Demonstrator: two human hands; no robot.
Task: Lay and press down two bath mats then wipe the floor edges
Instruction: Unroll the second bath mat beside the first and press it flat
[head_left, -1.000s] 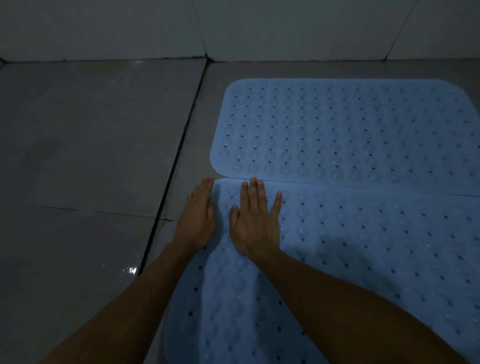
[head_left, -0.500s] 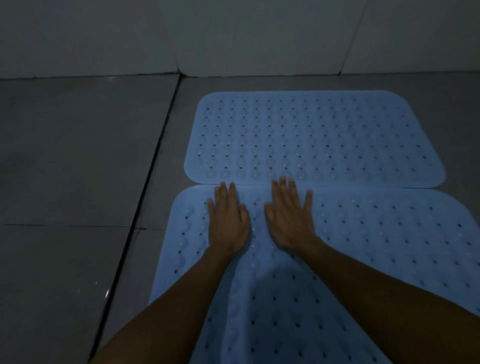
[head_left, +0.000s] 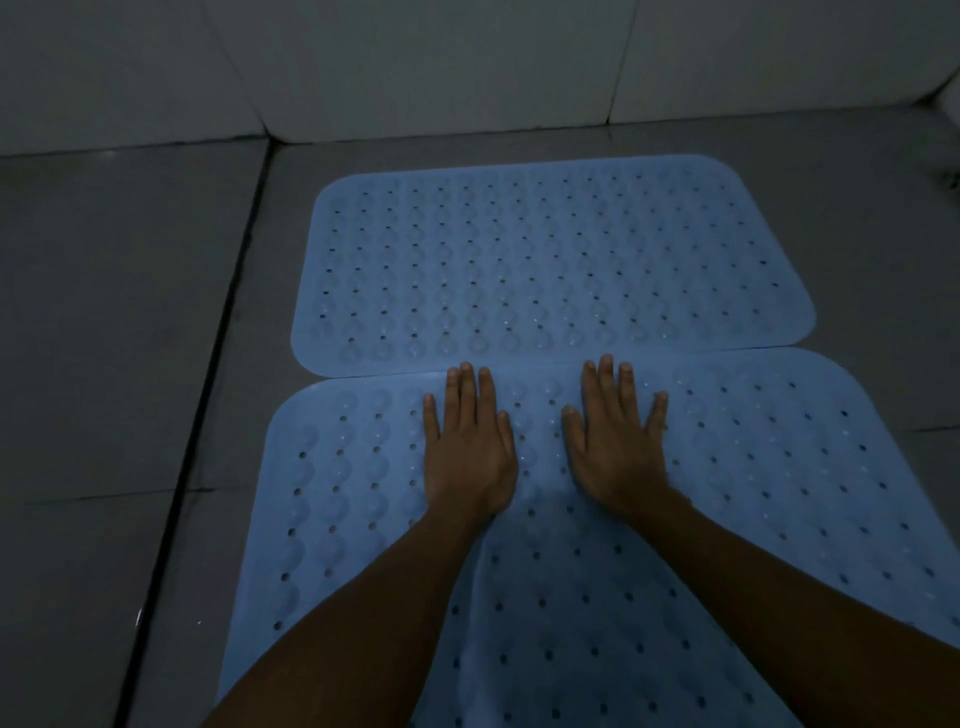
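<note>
Two light blue perforated bath mats lie flat on the grey tiled floor, long edges meeting. The far mat (head_left: 550, 260) sits close to the wall. The near mat (head_left: 779, 493) runs under my arms toward me. My left hand (head_left: 467, 447) lies palm down with straight fingers on the near mat's far edge, fingertips at the seam. My right hand (head_left: 615, 441) presses flat on the same mat a little to the right, fingers spread. Neither hand holds anything.
Grey floor tiles (head_left: 114, 322) stretch to the left, split by a dark grout line (head_left: 208, 364). A pale tiled wall (head_left: 415, 67) rises just behind the far mat. The room's corner shows at the upper right.
Both hands have slid rightward along the near mat's far edge, from its left corner toward the middle, and have spread further apart. The view has shifted with them.
</note>
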